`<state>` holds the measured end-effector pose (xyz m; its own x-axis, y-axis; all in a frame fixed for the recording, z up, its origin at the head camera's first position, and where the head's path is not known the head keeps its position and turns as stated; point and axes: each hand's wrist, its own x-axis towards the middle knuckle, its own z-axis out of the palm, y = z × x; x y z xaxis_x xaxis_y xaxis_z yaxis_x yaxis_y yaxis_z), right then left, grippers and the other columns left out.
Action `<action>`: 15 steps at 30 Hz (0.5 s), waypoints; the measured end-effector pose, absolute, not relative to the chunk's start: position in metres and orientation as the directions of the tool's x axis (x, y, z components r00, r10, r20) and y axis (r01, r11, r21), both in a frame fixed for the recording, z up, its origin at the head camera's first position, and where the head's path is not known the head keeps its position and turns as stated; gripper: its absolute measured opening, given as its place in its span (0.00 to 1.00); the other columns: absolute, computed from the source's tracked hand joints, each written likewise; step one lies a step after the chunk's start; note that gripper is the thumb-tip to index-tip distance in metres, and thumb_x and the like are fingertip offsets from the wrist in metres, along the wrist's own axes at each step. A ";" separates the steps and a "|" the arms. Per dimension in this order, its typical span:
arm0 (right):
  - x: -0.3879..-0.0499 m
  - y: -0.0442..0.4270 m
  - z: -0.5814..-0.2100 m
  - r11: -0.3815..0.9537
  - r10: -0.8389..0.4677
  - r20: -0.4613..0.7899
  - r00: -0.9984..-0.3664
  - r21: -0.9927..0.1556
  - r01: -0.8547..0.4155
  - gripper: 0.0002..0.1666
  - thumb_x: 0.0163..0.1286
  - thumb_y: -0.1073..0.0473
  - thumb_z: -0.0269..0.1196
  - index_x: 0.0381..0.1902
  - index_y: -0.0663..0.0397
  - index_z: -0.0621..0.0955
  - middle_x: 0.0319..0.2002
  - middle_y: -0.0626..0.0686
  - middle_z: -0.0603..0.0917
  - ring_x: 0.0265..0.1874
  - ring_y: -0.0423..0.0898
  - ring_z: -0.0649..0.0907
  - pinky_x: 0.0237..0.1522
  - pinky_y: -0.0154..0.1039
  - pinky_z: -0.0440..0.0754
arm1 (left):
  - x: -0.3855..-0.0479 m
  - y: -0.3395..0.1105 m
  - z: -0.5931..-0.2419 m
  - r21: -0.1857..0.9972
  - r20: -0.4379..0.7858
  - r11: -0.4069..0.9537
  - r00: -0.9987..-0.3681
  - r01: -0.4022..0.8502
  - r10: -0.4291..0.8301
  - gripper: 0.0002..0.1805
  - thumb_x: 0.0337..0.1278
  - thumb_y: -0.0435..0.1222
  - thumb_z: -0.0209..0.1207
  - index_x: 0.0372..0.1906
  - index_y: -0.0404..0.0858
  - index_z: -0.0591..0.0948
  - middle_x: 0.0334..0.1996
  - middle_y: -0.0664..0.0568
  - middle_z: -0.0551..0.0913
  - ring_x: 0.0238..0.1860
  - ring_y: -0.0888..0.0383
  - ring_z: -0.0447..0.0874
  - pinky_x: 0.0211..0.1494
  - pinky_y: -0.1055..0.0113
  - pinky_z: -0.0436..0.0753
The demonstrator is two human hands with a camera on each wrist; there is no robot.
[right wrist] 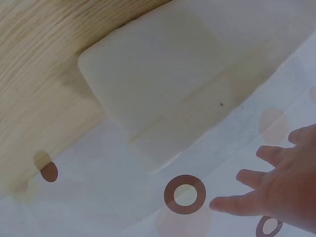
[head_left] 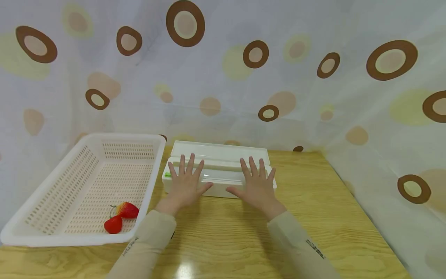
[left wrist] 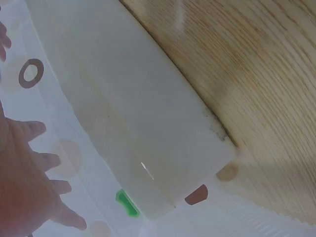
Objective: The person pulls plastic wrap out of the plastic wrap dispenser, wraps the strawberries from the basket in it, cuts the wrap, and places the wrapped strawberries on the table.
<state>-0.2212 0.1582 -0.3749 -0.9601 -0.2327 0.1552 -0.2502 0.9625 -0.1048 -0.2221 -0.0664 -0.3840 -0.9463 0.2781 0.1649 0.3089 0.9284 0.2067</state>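
A long white box (head_left: 221, 190) with its lid (head_left: 219, 149) raised at the back stands on the table; it looks like a cling film dispenser. At its left end shows a small green piece (left wrist: 127, 203). My left hand (head_left: 186, 188) is spread over the left part of the box, palm down, fingers straight. Over the right part, my right hand (head_left: 258, 188) is spread the same way. Neither hand holds anything. In both wrist views the left hand (left wrist: 29, 192) and right hand (right wrist: 289, 185) appear apart from the box; exact height above it is unclear.
To the left stands a white perforated plastic basket (head_left: 158, 162). Two red fruits lie in its near right corner: a strawberry (head_left: 128, 210) and a smaller red one (head_left: 113, 224). A patterned curtain (head_left: 223, 77) hangs behind and at the right of the wooden table (head_left: 306, 201).
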 end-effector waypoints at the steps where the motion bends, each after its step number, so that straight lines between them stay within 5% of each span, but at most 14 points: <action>1: -0.222 0.161 -0.375 0.961 -0.237 0.172 -0.956 -0.103 -0.256 0.57 0.56 0.27 0.56 0.74 0.48 0.51 0.73 0.60 0.52 0.72 0.65 0.48 0.63 0.72 0.44 | -0.223 -0.067 -0.383 0.191 0.166 0.935 -0.949 0.298 0.268 0.40 0.61 0.62 0.44 0.72 0.43 0.56 0.74 0.39 0.45 0.73 0.35 0.35 0.65 0.29 0.35; 8: -0.227 0.191 -0.372 0.944 -0.269 0.339 -0.902 -0.096 -0.317 0.37 0.60 0.49 0.63 0.64 0.55 0.67 0.61 0.62 0.70 0.60 0.61 0.69 0.56 0.60 0.68 | -0.229 -0.076 -0.379 0.177 0.245 0.957 -0.952 0.229 0.182 0.24 0.64 0.45 0.53 0.62 0.40 0.71 0.66 0.39 0.65 0.69 0.37 0.56 0.67 0.32 0.50; 15: -0.231 0.222 -0.368 0.944 -0.311 0.389 -0.867 0.020 -0.330 0.19 0.57 0.63 0.62 0.49 0.56 0.80 0.52 0.61 0.78 0.52 0.62 0.76 0.45 0.56 0.77 | -0.233 -0.082 -0.385 0.245 0.300 0.946 -0.945 0.211 0.133 0.13 0.61 0.40 0.57 0.49 0.42 0.80 0.59 0.42 0.73 0.64 0.40 0.64 0.68 0.37 0.55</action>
